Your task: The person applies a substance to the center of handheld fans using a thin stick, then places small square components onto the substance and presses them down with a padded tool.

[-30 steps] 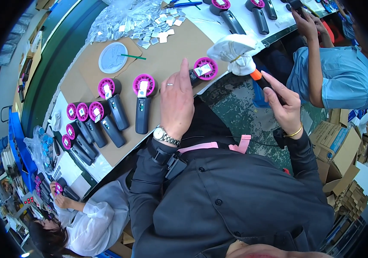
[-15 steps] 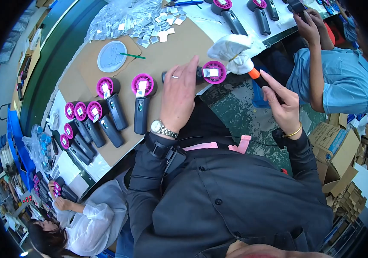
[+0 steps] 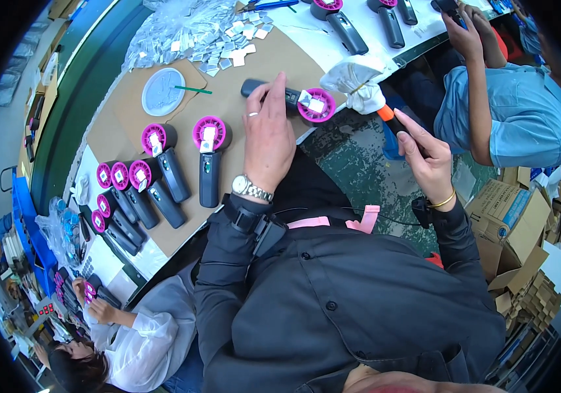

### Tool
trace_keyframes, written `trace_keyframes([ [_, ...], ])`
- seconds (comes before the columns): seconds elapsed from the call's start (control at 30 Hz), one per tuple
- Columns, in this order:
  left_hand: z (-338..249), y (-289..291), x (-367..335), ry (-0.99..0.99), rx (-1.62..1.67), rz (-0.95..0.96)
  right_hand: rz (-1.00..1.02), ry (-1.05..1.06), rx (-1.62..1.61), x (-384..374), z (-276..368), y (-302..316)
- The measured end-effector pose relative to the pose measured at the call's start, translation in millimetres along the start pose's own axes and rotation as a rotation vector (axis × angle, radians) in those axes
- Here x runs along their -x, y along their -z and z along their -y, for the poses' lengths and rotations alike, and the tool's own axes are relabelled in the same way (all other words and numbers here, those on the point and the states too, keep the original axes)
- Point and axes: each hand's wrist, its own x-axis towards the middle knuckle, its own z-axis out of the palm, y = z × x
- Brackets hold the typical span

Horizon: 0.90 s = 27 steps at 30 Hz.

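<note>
My left hand (image 3: pixel 269 141) lies across the dark handle of a handheld fan (image 3: pixel 317 105), its fingers over the grip. The fan lies on its back near the table edge, its pink round head pointing right with white squares on it. In my right hand (image 3: pixel 428 160) is a mallet (image 3: pixel 361 84) with an orange and black handle. White cloth wraps its head, which hangs just right of the fan's pink head. Another pink-headed fan (image 3: pixel 208 173) lies left of my left hand, with several more beyond it.
A white round lid (image 3: pixel 164 93) with a green stick lies on brown cardboard (image 3: pixel 234 92). Behind it are a heap of small square pieces (image 3: pixel 241 40) and plastic bags. Co-workers sit at right (image 3: pixel 523 111) and lower left (image 3: pixel 149 334). Open cartons (image 3: pixel 506 209) stand at right.
The fan under my left hand has turned, its handle end swinging away from me. My left fingers have shifted on it. The mallet has moved slightly, and the whole view has shifted a little.
</note>
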Motion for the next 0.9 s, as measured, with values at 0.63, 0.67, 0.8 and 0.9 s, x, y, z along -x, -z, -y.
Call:
trace_keyframes([
  [0.63,-21.2,-22.7,6.4,0.110,0.010,-0.260,0.055,0.257,0.140,-7.9,4.4,12.8],
  [0.67,-18.2,-22.0,7.7,0.112,0.011,-0.261,0.057,0.279,0.138,-7.9,5.8,12.6],
  [0.8,-8.5,-19.1,11.7,0.102,0.038,-0.266,0.095,0.322,0.152,-10.3,11.7,11.7],
  [0.9,-5.0,-19.5,11.5,0.056,-0.003,-0.299,0.160,0.320,0.187,-15.9,18.6,11.2],
])
